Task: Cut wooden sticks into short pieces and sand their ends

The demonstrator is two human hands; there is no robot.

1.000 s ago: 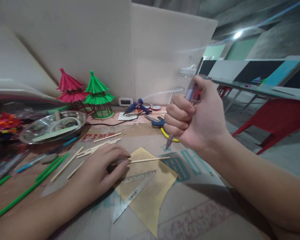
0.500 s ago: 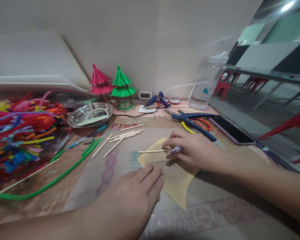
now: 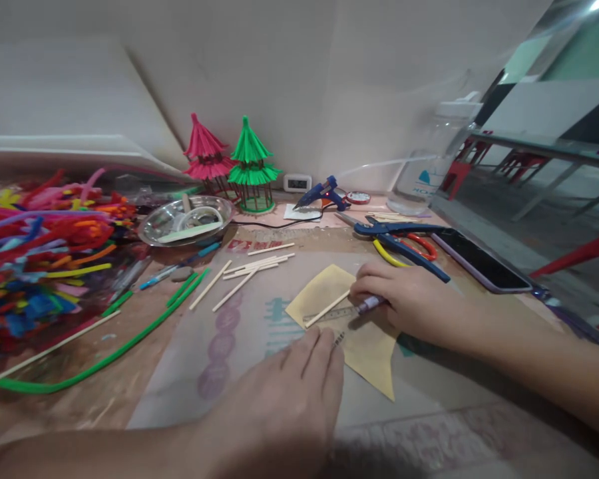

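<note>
A piece of yellow paper (image 3: pixel 369 362) lies beneath both hands, with a clear ruler (image 3: pixel 324 314) across it. My left hand (image 3: pixel 299 386) rests flat, its fingers stretched out and close together; the fingertips touch the paper at the ruler's near side. Curled fingers of my right hand (image 3: pixel 394 293) close around a thin wooden stick (image 3: pixel 327 309) and a purple-grip pen (image 3: pixel 372 304). The stick slants over the ruler, its free end near my left fingertips. The pen's tip is hard to make out. Several cut sticks (image 3: pixel 234 291) lie left of the paper.
Colourful pipe cleaners (image 3: pixel 54 266) are heaped at left, with a green one (image 3: pixel 120 352) nearby. Behind stand a metal dish (image 3: pixel 150 233), pink (image 3: pixel 207 143) and green (image 3: pixel 252 173) pipe-cleaner towers and a glue gun (image 3: pixel 322 193). Pliers (image 3: pixel 399 243), a phone (image 3: pixel 484 259) and a bottle (image 3: pixel 424 166) stand right.
The stick in my right hand has swung from nearly level to a slant, its free end now lower and over the ruler. The view has shifted slightly.
</note>
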